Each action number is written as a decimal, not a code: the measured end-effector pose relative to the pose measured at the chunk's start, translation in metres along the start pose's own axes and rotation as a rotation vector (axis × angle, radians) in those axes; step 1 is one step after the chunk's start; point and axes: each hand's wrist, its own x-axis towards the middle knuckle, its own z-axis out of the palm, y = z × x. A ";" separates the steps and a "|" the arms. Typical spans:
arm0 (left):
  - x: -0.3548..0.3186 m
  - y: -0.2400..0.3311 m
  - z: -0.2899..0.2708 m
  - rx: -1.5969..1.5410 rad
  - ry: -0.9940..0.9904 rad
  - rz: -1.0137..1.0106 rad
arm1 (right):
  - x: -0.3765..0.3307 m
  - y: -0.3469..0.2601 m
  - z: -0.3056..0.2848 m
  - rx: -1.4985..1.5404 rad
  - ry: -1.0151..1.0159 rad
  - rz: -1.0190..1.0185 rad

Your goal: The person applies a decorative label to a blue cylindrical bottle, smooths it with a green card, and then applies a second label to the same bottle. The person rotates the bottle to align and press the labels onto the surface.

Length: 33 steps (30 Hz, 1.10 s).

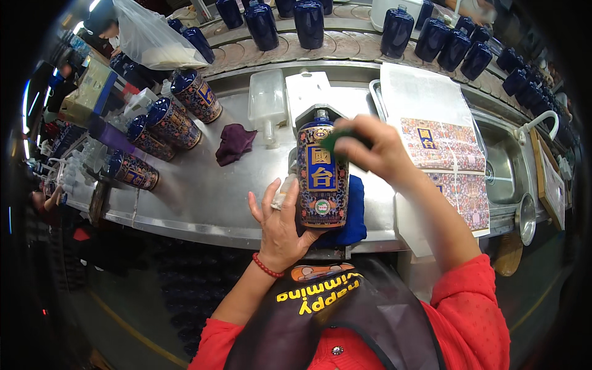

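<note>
A blue bottle (322, 185) with a colourful patterned label lies in front of me on the steel bench, its neck pointing away. Around its lower left side my left hand (280, 216) is closed, steadying it; a finger wears a pale wrap. My right hand (370, 148) pinches a dark green pad (345, 142) against the label's upper right part. Some of the pad is hidden by the fingers. Beneath and beside the bottle is a blue cloth (354, 216).
Patterned label sheets (444, 145) lie at right, beside a sink (502, 169). A purple cloth (235, 144) and a clear plastic container (267, 98) are left of the bottle. Several labelled bottles (174, 121) stand farther left. Plain blue bottles (308, 24) line a conveyor (348, 52) at the back.
</note>
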 end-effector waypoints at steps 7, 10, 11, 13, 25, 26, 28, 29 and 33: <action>0.007 0.008 -0.002 0.081 0.046 0.064 | -0.018 -0.006 0.007 -0.265 -0.597 -0.555; 0.005 0.001 -0.008 -0.009 -0.028 0.083 | -0.006 0.011 -0.001 -0.401 0.253 -0.165; 0.007 -0.006 -0.010 -0.056 -0.033 0.097 | -0.004 0.016 -0.006 -0.554 0.368 -0.263; 0.016 -0.019 -0.011 -0.184 -0.067 0.087 | -0.016 0.030 -0.006 -0.056 0.291 0.101; 0.116 -0.026 -0.023 -0.016 -0.105 0.387 | -0.056 0.065 0.010 0.200 0.329 0.197; 0.120 -0.022 -0.024 0.014 -0.116 0.424 | -0.053 0.062 0.010 0.166 0.357 0.233; 0.127 -0.013 -0.027 0.081 -0.182 0.473 | -0.050 0.060 0.011 0.140 0.356 0.190; 0.130 -0.008 -0.026 0.130 -0.209 0.500 | -0.050 0.060 0.011 0.134 0.358 0.184; 0.132 0.007 -0.029 0.148 -0.210 0.570 | -0.056 0.065 0.003 0.180 0.378 0.221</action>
